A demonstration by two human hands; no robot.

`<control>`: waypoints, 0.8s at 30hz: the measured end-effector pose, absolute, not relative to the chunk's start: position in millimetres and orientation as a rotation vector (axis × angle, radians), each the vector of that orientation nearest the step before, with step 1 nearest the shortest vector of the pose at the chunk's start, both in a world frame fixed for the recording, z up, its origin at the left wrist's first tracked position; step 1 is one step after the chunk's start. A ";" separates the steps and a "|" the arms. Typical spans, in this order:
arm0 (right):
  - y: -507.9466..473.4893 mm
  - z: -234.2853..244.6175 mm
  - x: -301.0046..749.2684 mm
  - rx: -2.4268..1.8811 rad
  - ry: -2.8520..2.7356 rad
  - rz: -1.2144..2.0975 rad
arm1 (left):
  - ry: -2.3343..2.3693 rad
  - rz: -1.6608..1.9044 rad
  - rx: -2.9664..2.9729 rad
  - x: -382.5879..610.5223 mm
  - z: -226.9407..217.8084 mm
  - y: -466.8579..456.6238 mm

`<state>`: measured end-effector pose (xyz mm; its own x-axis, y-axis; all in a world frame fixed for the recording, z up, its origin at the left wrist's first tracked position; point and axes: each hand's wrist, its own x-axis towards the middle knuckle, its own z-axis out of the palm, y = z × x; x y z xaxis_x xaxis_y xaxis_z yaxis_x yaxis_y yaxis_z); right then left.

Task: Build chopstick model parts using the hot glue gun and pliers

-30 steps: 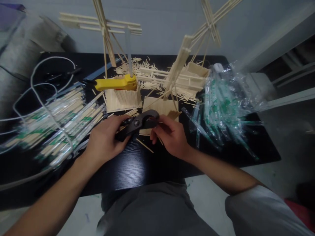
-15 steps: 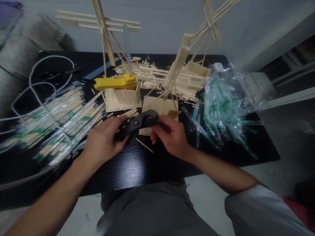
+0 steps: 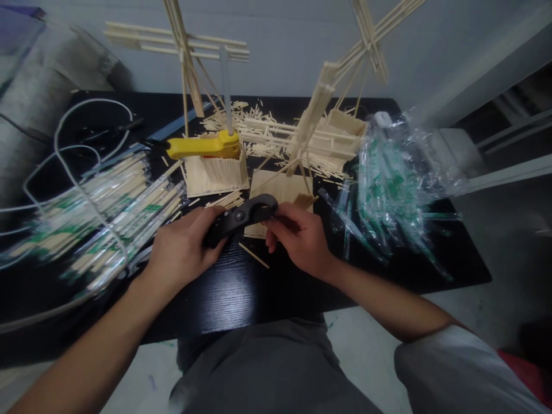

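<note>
My left hand (image 3: 180,244) is wrapped round the handles of a black cutter (image 3: 239,217) with a curved, hooked jaw, which points right. At the jaw's tip, my right hand (image 3: 302,234) is closed in a pinch; what its fingers hold is hidden. Below the cutter a single thin wooden stick (image 3: 253,255) lies on the black table (image 3: 224,299). Just beyond the hands is a flat panel of wooden sticks (image 3: 276,185), partly covered by the cutter and fingers. A few short sticks (image 3: 226,200) lie behind my left hand.
A yellow glue gun (image 3: 202,146) rests on a stick-built box (image 3: 218,172). Tall windmill-like stick frames (image 3: 308,121) rise at the back, among scattered cut pieces (image 3: 241,118). Wrapped chopsticks (image 3: 116,213) and a white cable (image 3: 77,178) lie left; empty plastic wrappers (image 3: 388,184) lie right.
The whole view has shifted very slightly. Both hands and the cutter keep nearly the same position and hold.
</note>
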<state>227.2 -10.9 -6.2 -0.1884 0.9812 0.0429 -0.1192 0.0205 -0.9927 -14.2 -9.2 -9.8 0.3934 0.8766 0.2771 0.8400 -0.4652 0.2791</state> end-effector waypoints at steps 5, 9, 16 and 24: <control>-9.9 -7.0 228.1 -0.999 -1.268 1.392 | 1.585 0.556 2.548 -11.7 -7.0 -7.3; -9.6 -7.5 228.6 -1.024 -1.282 1.387 | 1.578 0.576 2.539 -10.9 -6.8 -7.2; -8.0 -6.1 227.4 -1.033 -1.269 1.383 | 1.569 0.583 2.520 -11.5 -9.8 -9.1; -8.3 -8.4 228.8 -1.040 -1.263 1.368 | 1.525 0.606 2.503 -9.9 -8.3 -7.4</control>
<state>228.8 -8.3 -8.4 -0.1680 0.9855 0.0220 -0.1006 0.0051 -0.9949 -9.9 -7.4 -8.3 0.4019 0.8776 0.2614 0.8175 -0.4725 0.3293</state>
